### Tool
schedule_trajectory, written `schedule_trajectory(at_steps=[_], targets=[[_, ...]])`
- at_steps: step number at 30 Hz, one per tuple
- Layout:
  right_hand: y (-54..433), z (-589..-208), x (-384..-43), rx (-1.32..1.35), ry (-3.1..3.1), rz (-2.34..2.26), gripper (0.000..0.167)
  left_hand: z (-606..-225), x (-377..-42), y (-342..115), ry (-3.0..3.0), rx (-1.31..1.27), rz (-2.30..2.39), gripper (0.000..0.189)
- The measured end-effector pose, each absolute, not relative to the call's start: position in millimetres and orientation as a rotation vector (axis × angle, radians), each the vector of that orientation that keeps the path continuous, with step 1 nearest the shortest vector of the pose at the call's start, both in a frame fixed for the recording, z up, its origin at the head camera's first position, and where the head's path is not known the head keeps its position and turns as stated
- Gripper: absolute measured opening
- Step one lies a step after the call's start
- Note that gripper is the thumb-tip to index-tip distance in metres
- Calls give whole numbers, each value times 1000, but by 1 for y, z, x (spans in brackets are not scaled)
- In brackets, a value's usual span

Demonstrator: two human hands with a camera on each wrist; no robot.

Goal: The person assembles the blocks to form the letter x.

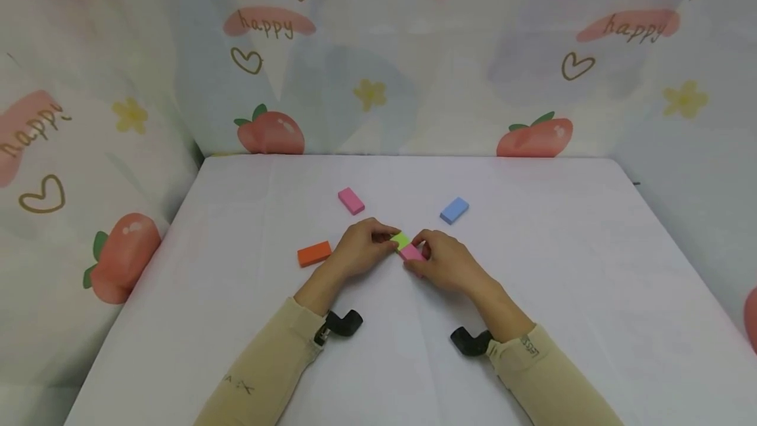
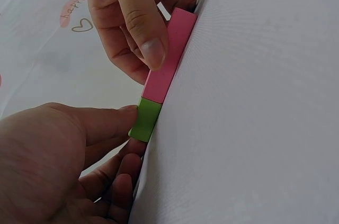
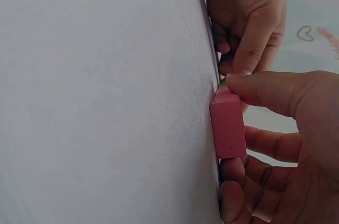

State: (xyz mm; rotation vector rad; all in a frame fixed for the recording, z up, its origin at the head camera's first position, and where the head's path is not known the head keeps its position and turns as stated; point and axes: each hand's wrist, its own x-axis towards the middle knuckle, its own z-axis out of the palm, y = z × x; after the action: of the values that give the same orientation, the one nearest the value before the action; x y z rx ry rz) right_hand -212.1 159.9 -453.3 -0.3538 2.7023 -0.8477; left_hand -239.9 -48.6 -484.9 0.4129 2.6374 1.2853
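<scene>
Soft cloth walls [image 1: 449, 51] with red fruit, yellow flowers and the word "happy" stand around a white table [image 1: 532, 229]. Two blocks meet end to end between the fingers, low against the tabletop. The left hand [image 1: 362, 248] pinches a green block [image 1: 400, 240] with its thumb and fingers, so the gap between them is only as wide as the block. The right hand [image 1: 445, 260] pinches a pink block [image 1: 411, 253] the same way, with its thumb on one side and its bent fingers on the other. Together the two blocks make one straight line. Its long way runs on a slant, with the green end far and left, by the left fingers, and the pink end near and right, by the right fingers. Some of the green block hides behind the left fingers.

Past the left fingers, farther from the person, lies another pink block [image 1: 351, 201], and its long way slants much like the joined pair. Past the right fingers lies a blue block [image 1: 454, 210] that slants the other way, its far end to the right. Left of the left fingers, near the back of that hand, an orange block [image 1: 314, 254] lies mostly sideways, its right end a bit farther off. Behind both hands come tan sleeves [image 1: 260, 363].
</scene>
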Motion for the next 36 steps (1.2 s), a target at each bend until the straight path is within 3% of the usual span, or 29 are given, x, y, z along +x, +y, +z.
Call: schedule_trajectory(at_steps=[13, 36], targets=[[164, -456, -208, -384, 2719, -889, 43, -485, -236, -46, 2635, 416, 1294, 28], [173, -465, -221, -517, 2659, -1011, 33, -485, -239, -47, 2647, 405, 1268, 28]])
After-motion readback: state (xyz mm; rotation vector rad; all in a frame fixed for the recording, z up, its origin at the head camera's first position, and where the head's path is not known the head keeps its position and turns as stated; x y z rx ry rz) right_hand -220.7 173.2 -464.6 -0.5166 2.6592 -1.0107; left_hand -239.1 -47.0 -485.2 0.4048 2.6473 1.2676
